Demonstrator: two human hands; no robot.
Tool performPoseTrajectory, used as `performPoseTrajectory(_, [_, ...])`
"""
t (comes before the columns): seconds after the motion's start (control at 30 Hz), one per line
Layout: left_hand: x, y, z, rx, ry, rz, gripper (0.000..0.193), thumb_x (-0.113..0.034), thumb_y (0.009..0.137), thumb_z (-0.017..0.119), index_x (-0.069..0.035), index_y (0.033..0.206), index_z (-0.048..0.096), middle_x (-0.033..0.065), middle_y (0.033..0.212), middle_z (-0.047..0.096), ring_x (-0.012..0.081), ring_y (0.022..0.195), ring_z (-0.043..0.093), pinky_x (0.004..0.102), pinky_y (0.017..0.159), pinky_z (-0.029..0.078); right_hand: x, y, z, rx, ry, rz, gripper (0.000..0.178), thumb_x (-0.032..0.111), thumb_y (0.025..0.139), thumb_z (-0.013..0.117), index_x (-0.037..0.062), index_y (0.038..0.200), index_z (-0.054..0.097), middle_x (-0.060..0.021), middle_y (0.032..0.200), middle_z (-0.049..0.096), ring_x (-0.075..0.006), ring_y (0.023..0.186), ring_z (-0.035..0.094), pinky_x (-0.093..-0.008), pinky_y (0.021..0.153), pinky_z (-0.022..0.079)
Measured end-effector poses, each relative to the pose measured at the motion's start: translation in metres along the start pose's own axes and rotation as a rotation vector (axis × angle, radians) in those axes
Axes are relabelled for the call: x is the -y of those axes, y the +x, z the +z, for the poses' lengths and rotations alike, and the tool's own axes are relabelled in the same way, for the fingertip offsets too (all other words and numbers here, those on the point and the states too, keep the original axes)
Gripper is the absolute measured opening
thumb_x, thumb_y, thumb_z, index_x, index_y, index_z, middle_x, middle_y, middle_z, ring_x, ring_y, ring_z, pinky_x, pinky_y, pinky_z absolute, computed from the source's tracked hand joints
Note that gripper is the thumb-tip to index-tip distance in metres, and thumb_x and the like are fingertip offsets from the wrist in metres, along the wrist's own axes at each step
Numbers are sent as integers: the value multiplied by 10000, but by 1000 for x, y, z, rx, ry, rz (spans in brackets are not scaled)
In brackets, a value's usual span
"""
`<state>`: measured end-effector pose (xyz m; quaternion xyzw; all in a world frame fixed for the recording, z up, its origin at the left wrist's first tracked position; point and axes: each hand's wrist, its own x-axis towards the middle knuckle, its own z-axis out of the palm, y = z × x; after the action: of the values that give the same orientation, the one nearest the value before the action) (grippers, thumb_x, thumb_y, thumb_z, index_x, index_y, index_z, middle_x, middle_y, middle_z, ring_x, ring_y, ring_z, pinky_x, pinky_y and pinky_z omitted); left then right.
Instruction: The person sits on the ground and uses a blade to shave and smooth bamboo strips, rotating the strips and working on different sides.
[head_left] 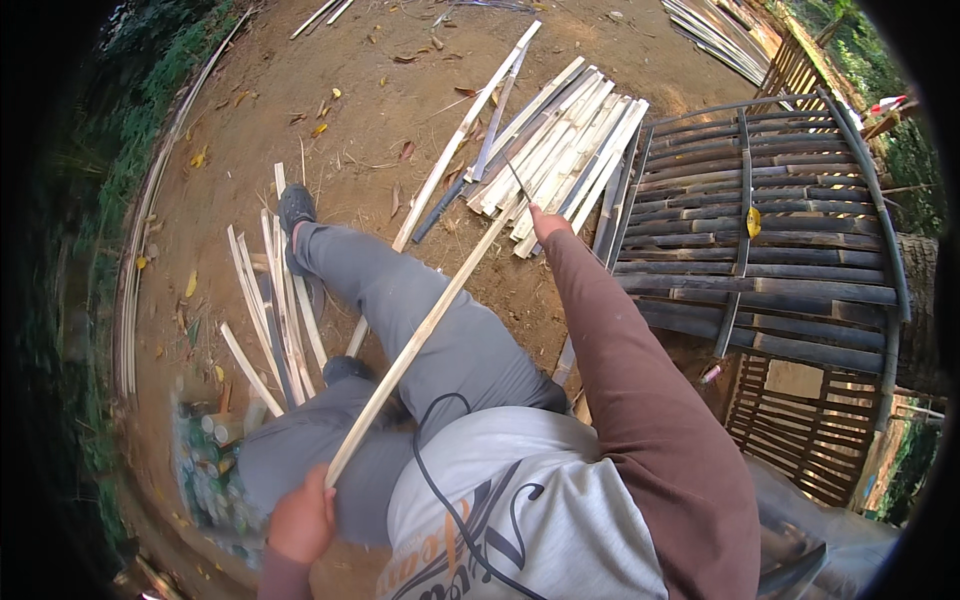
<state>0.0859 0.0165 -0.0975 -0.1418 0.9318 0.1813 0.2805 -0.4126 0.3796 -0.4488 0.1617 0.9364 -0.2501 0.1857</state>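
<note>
A long pale bamboo strip (425, 335) lies slantwise across my bent legs. My left hand (303, 515) is closed around its near end, low in the view. Over the ground ahead, my right hand (548, 224) is closed at the far end of the strip. A thin dark blade (518, 178), like that of a knife, sticks out from the right fist; its handle is hidden in the fingers. Just beyond that hand lies a pile of split bamboo strips (565, 140), pale and dark sides mixed.
More strips (283, 320) lie beside my feet on the left. One long strip (470, 125) rests on the brown dirt (300, 70) left of the pile. At the right stands a slatted bamboo bench (760, 215). Plastic bottles (210, 480) lie at the lower left.
</note>
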Motion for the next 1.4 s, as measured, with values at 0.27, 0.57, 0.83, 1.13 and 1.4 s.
performPoseTrajectory(0.27, [6, -16, 6, -162, 61, -174, 165, -215, 1028, 607, -56, 985, 614, 228, 770, 666, 491, 749, 647, 591, 686, 489, 18, -177, -34, 220, -45, -506, 689, 645, 1041, 489, 17, 1077, 769, -255, 968, 744, -438, 942, 708, -509, 862, 547])
performPoseTrajectory(0.57, [42, -39, 5, -286, 168, -273, 353, -302, 1012, 662, -38, 786, 597, 244, 720, 616, 490, 701, 602, 566, 620, 451, -24, -151, -11, 168, -157, -407, 701, 655, 1048, 457, 36, 1125, 776, -255, 1025, 752, -438, 980, 714, -517, 888, 555])
performPoseTrajectory(0.83, [55, -37, 16, -278, 124, -278, 351, -313, 1015, 658, -39, 804, 601, 246, 719, 611, 496, 696, 594, 569, 613, 445, -18, -149, -16, 169, -213, -465, 775, 689, 1045, 420, 10, 1124, 785, -297, 1010, 744, -474, 987, 710, -532, 917, 545])
performPoseTrajectory(1.13, [54, -31, 14, -275, 100, -285, 371, -323, 1009, 669, -41, 779, 598, 249, 716, 615, 503, 693, 590, 568, 609, 450, -29, -89, -15, 138, -193, -390, 806, 725, 1034, 391, 33, 1158, 786, -278, 1101, 745, -450, 1055, 707, -518, 958, 533])
performPoseTrajectory(1.4, [55, -30, 12, -281, 62, -269, 362, -290, 1002, 679, -27, 771, 588, 256, 708, 599, 504, 686, 578, 561, 610, 443, -36, -73, 2, 20, -122, -210, 797, 721, 1015, 430, 18, 1177, 770, -286, 1135, 742, -446, 1095, 707, -516, 960, 541])
